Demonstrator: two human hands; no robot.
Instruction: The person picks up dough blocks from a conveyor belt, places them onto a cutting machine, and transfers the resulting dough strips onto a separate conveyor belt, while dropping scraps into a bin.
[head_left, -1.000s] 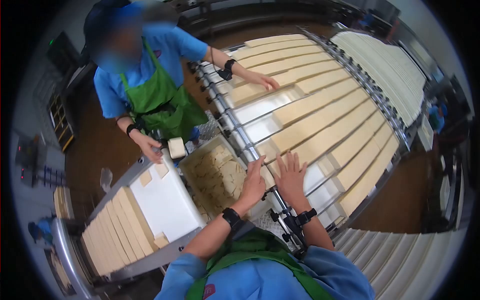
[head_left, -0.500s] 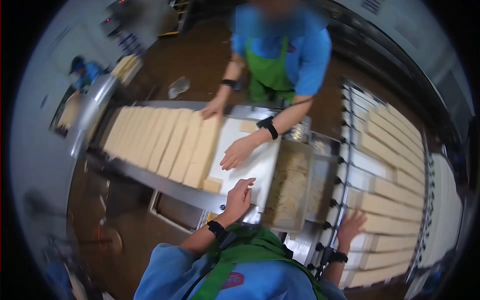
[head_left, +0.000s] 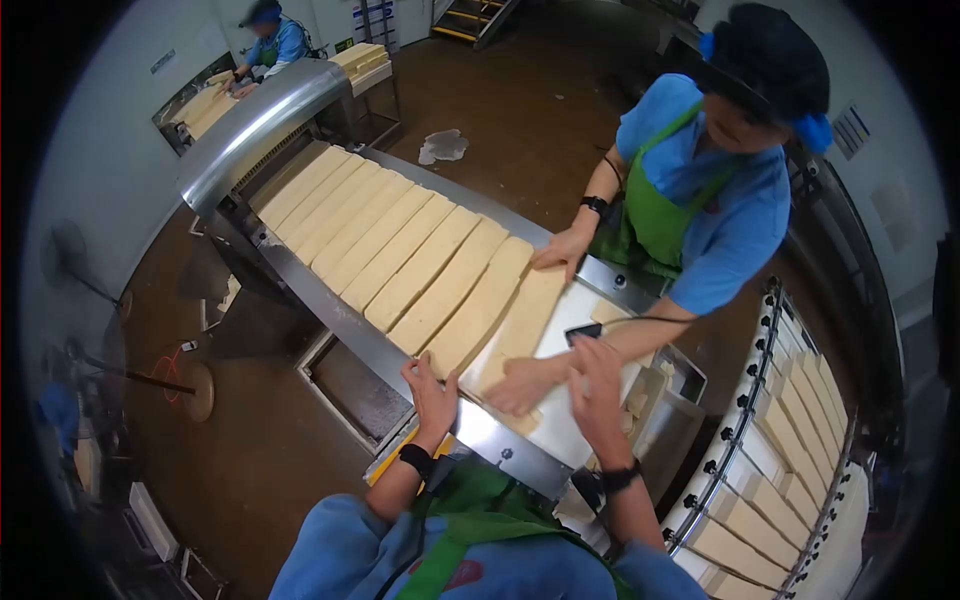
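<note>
Long pale slabs [head_left: 400,240] lie side by side on the conveyor. My left hand [head_left: 432,398] is at the near end of the slab closest to the white board, fingers apart and touching its end. My right hand [head_left: 598,388] is raised over the white board [head_left: 573,422], beside the co-worker's forearm; what its fingers do is partly hard to make out. The co-worker's two hands rest on a separate slab [head_left: 530,312] on the board, one at its far end and one at its near end.
A co-worker [head_left: 700,190] stands across the conveyor. A metal hood [head_left: 262,130] arches over its far end, with another person [head_left: 275,45] beyond. A second belt [head_left: 700,465] with slabs runs at the right. Bins with scraps [head_left: 650,400] stand between.
The view has turned. My left hand has moved to the end of a slab, and my right hand has come from the right belt to the board. The co-worker now has both hands on one slab.
</note>
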